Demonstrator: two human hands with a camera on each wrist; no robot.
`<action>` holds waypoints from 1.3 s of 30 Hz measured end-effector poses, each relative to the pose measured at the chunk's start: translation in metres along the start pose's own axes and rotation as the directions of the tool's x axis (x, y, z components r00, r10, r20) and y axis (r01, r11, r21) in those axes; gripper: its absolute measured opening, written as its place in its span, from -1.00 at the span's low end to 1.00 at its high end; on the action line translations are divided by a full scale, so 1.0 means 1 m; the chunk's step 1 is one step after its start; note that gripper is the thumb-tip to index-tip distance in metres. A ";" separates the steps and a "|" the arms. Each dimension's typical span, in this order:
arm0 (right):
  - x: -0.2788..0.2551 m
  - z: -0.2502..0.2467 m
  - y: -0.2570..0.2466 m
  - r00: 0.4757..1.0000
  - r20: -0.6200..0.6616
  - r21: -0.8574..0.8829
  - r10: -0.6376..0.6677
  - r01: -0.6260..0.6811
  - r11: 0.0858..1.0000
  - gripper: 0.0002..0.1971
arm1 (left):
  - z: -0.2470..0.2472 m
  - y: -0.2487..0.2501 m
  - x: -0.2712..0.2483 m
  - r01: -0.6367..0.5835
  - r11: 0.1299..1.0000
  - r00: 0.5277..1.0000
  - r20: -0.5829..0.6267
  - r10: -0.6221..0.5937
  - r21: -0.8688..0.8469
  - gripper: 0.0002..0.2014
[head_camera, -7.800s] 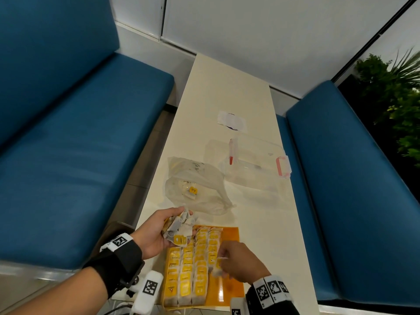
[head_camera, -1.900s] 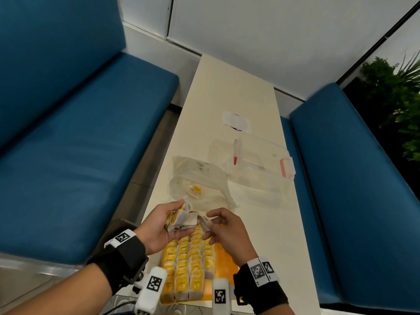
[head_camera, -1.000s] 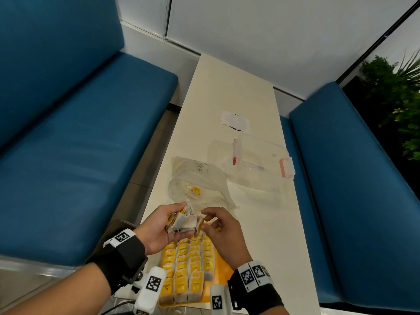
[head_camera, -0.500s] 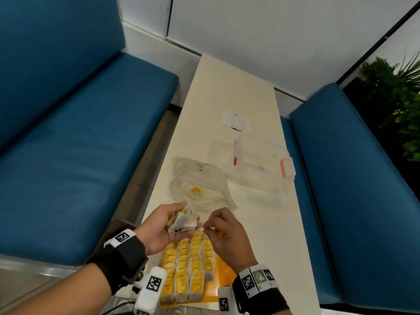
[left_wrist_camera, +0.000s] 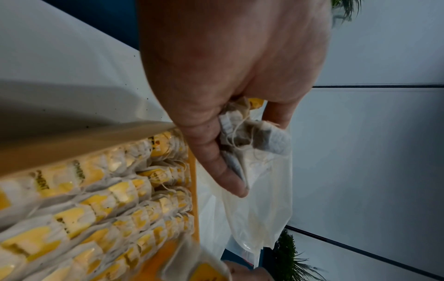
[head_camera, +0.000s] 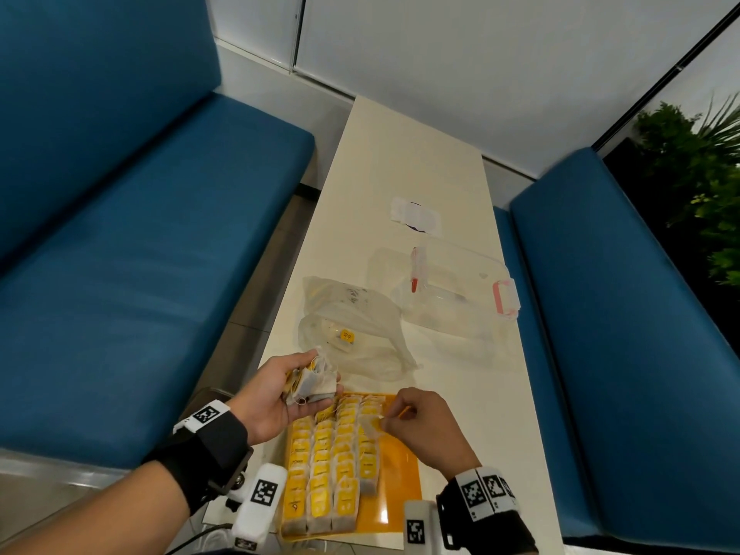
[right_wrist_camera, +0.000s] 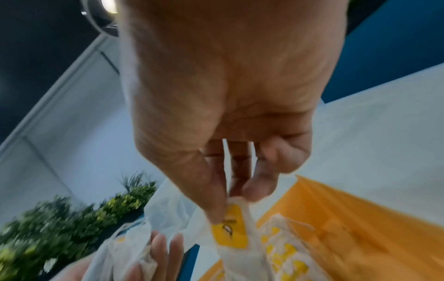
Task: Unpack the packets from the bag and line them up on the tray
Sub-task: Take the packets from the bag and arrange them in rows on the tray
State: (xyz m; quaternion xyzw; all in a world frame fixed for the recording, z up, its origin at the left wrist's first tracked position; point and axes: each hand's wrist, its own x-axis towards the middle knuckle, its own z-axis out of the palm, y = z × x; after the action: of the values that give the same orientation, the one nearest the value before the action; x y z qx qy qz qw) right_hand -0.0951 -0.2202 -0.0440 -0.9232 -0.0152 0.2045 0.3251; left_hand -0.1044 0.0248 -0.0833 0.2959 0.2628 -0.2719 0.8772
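Observation:
An orange tray (head_camera: 400, 478) lies at the near end of the table, holding several rows of yellow-labelled packets (head_camera: 324, 462). My left hand (head_camera: 276, 394) hovers over the tray's far left corner and grips a small bunch of packets (head_camera: 310, 380), seen again in the left wrist view as the bunch (left_wrist_camera: 250, 136). My right hand (head_camera: 416, 426) pinches one packet (head_camera: 370, 425) over the tray's right rows; the right wrist view shows thumb and fingertips (right_wrist_camera: 216, 207) closed on that packet (right_wrist_camera: 230, 233). The clear plastic bag (head_camera: 352, 330) lies just beyond the tray with a packet left inside.
A clear plastic box (head_camera: 452, 298) with pink clasps sits right of the bag, and a white paper slip (head_camera: 416, 212) lies farther up the table (head_camera: 400, 162). Blue benches (head_camera: 140, 234) flank both long edges. A plant (head_camera: 704, 174) stands at far right.
My right hand has drawn one packet off the bunch in my left hand and carried it right and down over the tray. The left hand has stayed put.

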 end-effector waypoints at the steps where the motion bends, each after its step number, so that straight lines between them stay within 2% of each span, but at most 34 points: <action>1: 0.000 -0.001 0.001 1.000 0.009 0.059 0.016 -0.016 0.998 -0.82 | 0.000 -0.001 0.000 0.003 1.000 1.000 -0.002 -0.003 0.002 -0.54; 5: -0.003 -0.002 0.007 0.998 0.026 0.239 0.059 -0.064 0.969 -0.91 | 0.000 -0.004 -0.001 0.009 1.000 1.000 -0.012 -0.009 0.019 -0.55; 9: -0.004 0.001 0.013 0.998 0.027 0.262 0.062 -0.067 0.963 -0.89 | -0.003 -0.006 -0.001 0.024 0.999 1.000 -0.010 -0.024 0.022 -0.54; 17: -0.011 0.001 0.016 0.998 0.036 0.150 0.058 -0.062 0.987 -0.93 | -0.002 -0.008 0.000 0.019 0.999 1.000 -0.011 -0.019 0.030 -0.55; 23: -0.011 0.006 0.022 0.990 0.120 0.100 0.071 -0.083 0.992 -0.90 | -0.004 -0.009 0.002 0.016 0.999 1.000 -0.018 -0.015 0.046 -0.53; 29: -0.012 0.014 0.029 0.962 0.251 -0.086 0.112 -0.093 0.992 -0.91 | -0.004 -0.010 0.002 -0.001 0.998 1.000 -0.021 0.002 0.059 -0.55; 39: -0.021 0.036 0.034 0.904 0.356 -0.196 0.238 -0.176 0.965 -0.86 | -0.005 -0.011 0.003 -0.011 0.996 1.000 -0.019 0.012 0.085 -0.53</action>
State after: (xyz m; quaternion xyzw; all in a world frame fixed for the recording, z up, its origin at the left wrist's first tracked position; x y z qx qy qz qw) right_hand -0.1314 -0.2289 -0.0819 -0.8860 0.0048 0.4092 0.2178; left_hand -0.1105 0.0198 -0.0929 0.3370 0.2578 -0.2750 0.8628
